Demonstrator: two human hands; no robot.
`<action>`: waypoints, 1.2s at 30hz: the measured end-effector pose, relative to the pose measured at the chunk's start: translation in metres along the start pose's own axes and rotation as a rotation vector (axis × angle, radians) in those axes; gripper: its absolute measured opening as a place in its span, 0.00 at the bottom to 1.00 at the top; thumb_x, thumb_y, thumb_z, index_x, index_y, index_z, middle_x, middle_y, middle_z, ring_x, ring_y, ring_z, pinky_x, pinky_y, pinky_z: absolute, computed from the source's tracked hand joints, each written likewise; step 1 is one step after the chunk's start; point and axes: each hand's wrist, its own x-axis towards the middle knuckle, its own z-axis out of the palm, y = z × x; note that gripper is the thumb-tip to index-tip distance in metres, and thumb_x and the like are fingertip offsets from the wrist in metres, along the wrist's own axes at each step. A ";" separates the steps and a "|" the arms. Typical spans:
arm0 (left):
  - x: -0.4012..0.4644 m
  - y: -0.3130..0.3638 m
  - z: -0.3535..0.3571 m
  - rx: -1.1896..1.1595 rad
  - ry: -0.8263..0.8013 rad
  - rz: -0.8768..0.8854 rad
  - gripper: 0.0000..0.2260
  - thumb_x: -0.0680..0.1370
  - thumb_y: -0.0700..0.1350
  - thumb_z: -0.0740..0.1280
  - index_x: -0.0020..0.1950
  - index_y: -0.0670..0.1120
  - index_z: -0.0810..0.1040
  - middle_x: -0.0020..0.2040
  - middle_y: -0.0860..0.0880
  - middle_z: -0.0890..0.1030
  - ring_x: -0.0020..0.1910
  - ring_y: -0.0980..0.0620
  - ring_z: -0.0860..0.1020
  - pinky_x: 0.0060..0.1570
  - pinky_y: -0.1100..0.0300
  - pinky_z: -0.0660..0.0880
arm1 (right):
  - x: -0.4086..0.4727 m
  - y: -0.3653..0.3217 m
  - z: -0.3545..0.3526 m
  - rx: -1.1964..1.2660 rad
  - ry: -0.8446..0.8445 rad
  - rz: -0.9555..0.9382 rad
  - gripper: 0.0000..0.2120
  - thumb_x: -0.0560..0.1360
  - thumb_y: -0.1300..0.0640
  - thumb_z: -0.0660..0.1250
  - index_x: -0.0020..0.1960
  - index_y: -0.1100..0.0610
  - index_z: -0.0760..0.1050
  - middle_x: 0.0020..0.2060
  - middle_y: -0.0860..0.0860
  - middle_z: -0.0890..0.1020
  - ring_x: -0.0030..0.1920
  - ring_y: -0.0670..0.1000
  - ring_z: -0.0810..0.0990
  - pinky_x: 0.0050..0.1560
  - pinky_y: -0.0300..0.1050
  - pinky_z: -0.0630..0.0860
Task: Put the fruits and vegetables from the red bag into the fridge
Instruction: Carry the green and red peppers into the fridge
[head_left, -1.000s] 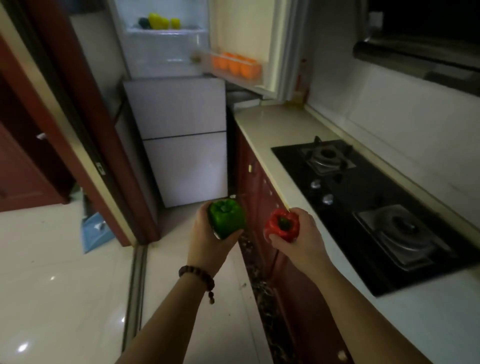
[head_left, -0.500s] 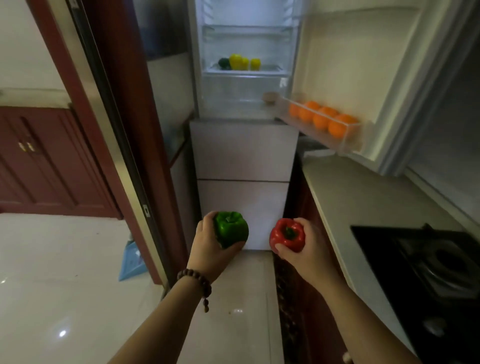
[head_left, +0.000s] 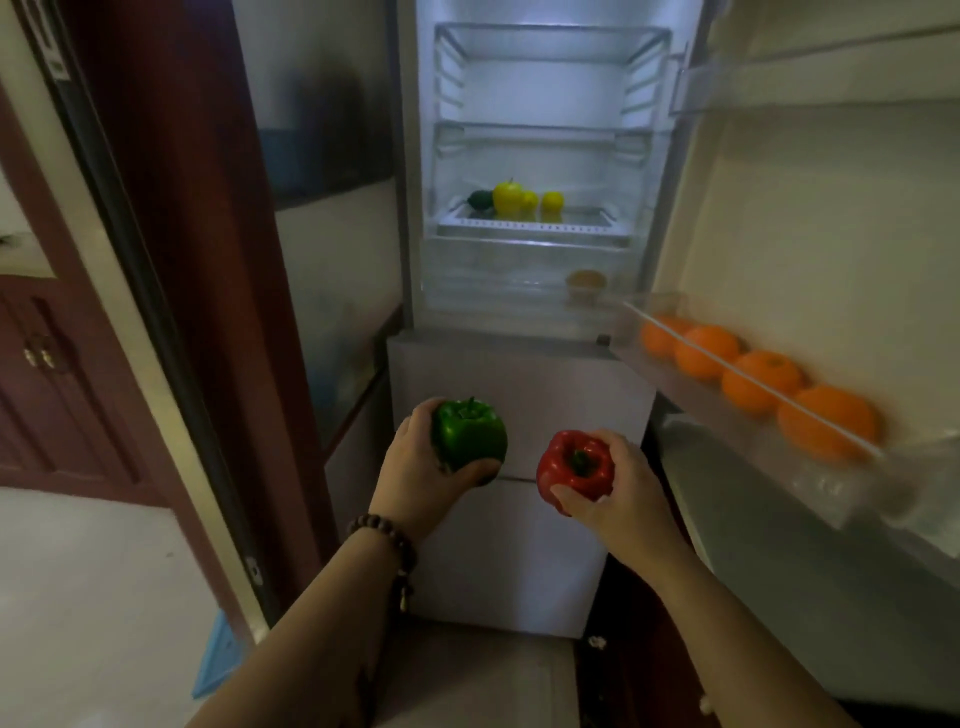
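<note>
In front of me the fridge (head_left: 524, 395) fills the middle of my view, its upper compartment open and lit, the two lower drawer fronts shut. Its open door (head_left: 810, 218) swings out to my right, and the clear door bin (head_left: 753, 395) there holds four oranges (head_left: 761, 379) in a row running away from me toward the hinge. Inside, I count two bare shelves above, then the lowest shelf (head_left: 530, 226) carrying four things: one yellow apple-shaped fruit (head_left: 508, 196) with its stem up, two smaller yellow fruits (head_left: 551, 200) beside it on the right, and one dark green vegetable (head_left: 480, 200) at the left, too dim to name. Below that, a brownish round fruit (head_left: 586, 280) shows blurred through the clear drawer. A dark red door frame (head_left: 208, 291) stands to my left. Both peppers are in front of the shut lower drawers, near each other but apart. My left hand (head_left: 423, 475) is cupped closed around one green bell pepper (head_left: 470, 434), stem pointing up and slightly away from me. My right hand (head_left: 621, 491) is curled around one red bell pepper (head_left: 575, 465), its stem end tipped back toward me. A beaded bracelet (head_left: 384, 535) circles my left wrist.
</note>
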 end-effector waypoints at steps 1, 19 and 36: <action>0.025 -0.002 0.001 -0.018 0.011 0.024 0.38 0.63 0.53 0.78 0.68 0.50 0.65 0.65 0.48 0.71 0.60 0.49 0.74 0.58 0.48 0.76 | 0.021 -0.002 0.002 -0.007 0.020 -0.009 0.32 0.66 0.52 0.76 0.65 0.50 0.66 0.57 0.46 0.68 0.55 0.45 0.70 0.45 0.28 0.67; 0.423 0.036 0.011 -0.174 0.081 0.489 0.33 0.64 0.49 0.78 0.64 0.47 0.67 0.58 0.52 0.72 0.55 0.52 0.75 0.51 0.59 0.77 | 0.394 -0.068 -0.041 -0.124 0.371 -0.239 0.32 0.63 0.51 0.78 0.63 0.48 0.67 0.57 0.49 0.75 0.55 0.49 0.74 0.55 0.40 0.72; 0.581 -0.011 0.096 0.535 -0.851 0.144 0.35 0.68 0.47 0.76 0.68 0.57 0.60 0.66 0.51 0.69 0.59 0.50 0.72 0.59 0.50 0.75 | 0.563 0.010 -0.040 -0.590 -0.503 0.139 0.34 0.67 0.49 0.75 0.68 0.44 0.62 0.62 0.49 0.72 0.58 0.51 0.74 0.56 0.50 0.78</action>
